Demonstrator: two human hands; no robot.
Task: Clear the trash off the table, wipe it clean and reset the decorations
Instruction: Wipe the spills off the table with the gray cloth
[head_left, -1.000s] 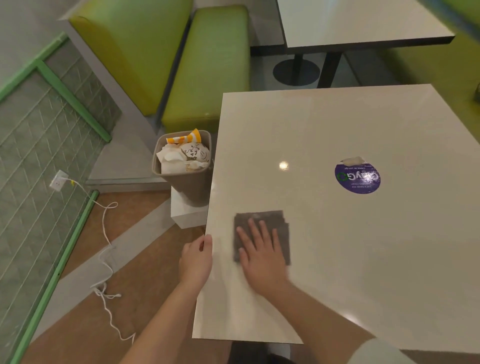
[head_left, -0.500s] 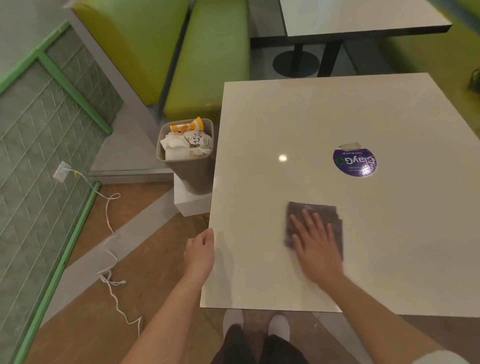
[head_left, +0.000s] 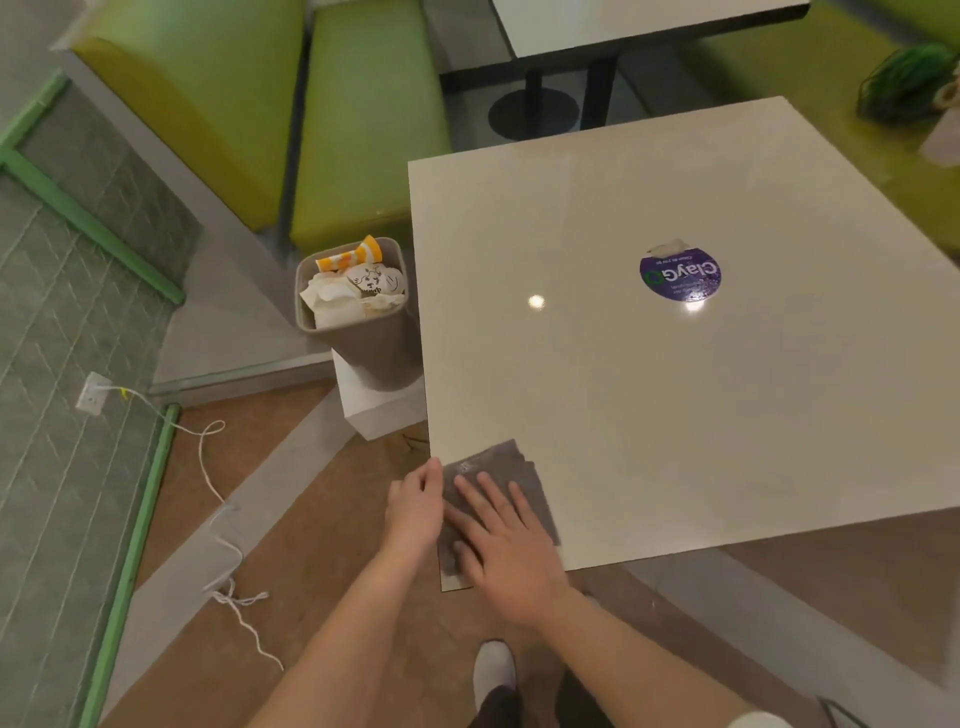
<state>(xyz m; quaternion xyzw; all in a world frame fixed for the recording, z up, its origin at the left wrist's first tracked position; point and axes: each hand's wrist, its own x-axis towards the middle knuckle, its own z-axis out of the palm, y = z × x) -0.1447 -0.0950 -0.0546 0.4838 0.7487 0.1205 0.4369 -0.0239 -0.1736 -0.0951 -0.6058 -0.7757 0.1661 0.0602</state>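
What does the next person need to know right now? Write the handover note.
Right hand: flat, fingers straight, pressing the grey cloth onto the near left corner of the table.
Left hand: loosely curled at the table's left edge beside the cloth, holding nothing.
Done: no trash shows on the tabletop; the bin beside the table is full of wrappers and cups.
Left: finish wiping, likely the far half and around the purple round sticker; no decorations stand on the table yet, so reset them.

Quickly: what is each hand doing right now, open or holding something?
Left hand: open, resting at the table edge, holding nothing.
Right hand: open, fingers flat, pressing the cloth.
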